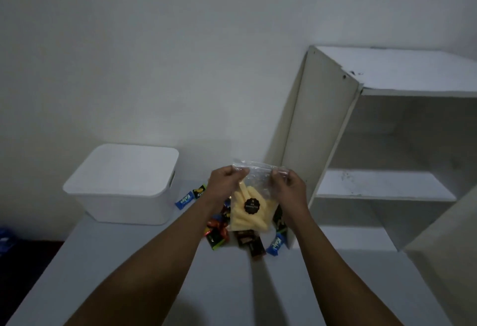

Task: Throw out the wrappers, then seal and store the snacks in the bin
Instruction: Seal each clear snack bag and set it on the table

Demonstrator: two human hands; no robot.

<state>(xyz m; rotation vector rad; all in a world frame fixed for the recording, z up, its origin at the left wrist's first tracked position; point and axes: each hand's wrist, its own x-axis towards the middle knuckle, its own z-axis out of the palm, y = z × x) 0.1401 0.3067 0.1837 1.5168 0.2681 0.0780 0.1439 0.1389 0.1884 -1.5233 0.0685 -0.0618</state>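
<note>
Both bare arms reach forward from the bottom of the view. They are almost straight and come closer together toward the hands. The left hand [225,183] and the right hand [291,188] are side by side at the same height, a little apart. The backs of both hands face the camera. Each hand has its fingers curled and pinches one top corner of a clear bag [258,183].
</note>
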